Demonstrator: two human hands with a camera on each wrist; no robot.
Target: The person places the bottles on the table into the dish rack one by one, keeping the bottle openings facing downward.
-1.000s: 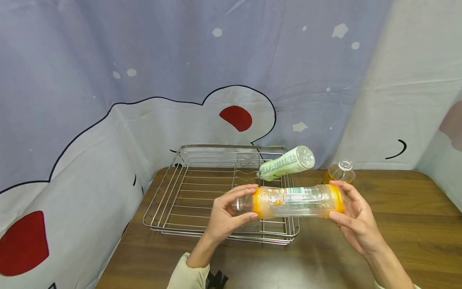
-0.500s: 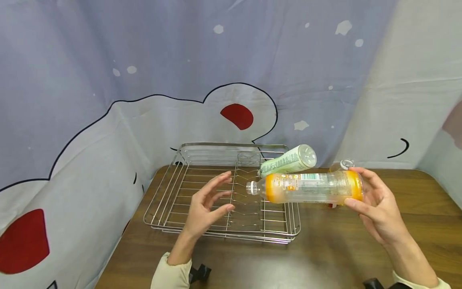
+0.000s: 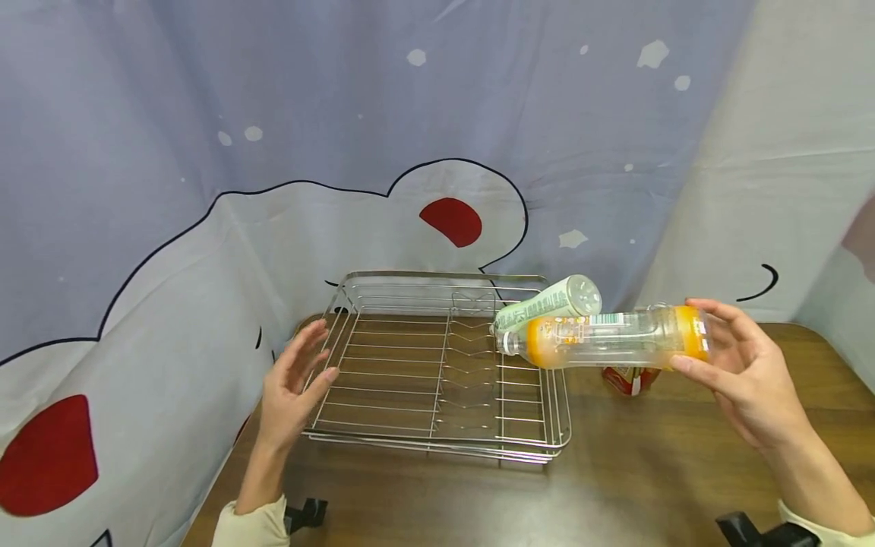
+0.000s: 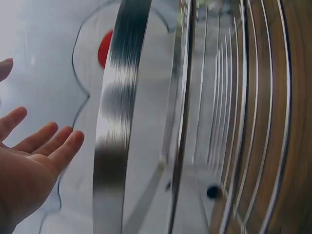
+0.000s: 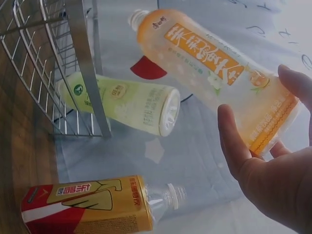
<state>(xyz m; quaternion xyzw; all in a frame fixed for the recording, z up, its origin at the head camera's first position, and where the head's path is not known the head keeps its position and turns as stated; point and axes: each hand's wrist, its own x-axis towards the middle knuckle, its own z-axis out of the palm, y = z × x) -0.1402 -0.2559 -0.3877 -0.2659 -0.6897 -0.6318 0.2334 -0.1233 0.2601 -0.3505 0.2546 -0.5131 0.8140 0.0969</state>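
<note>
My right hand point(image 3: 748, 372) grips the base end of a clear plastic bottle with an orange label point(image 3: 615, 339). The bottle lies nearly level in the air, its capless neck pointing left over the right side of the wire dish rack point(image 3: 396, 442). Behind it a green-labelled bottle point(image 3: 547, 301) leans neck-down in the rack's back right corner, its base sticking up past the rim. At the rack's left side my left hand point(image 3: 290, 387) holds nothing, fingers spread and loosely bent. In the left wrist view that hand point(image 4: 34, 161) shows beside the rack's flat metal rim point(image 4: 117, 117).
A red and gold labelled bottle point(image 5: 87, 204) stands on the wooden table point(image 3: 601, 486) to the right of the rack, mostly hidden behind the held bottle in the head view. A patterned curtain point(image 3: 328, 91) hangs close behind the table.
My left hand has let go of the orange-labelled bottle's neck end and moved left. My right hand has carried the bottle right and slightly up, toward the back.
</note>
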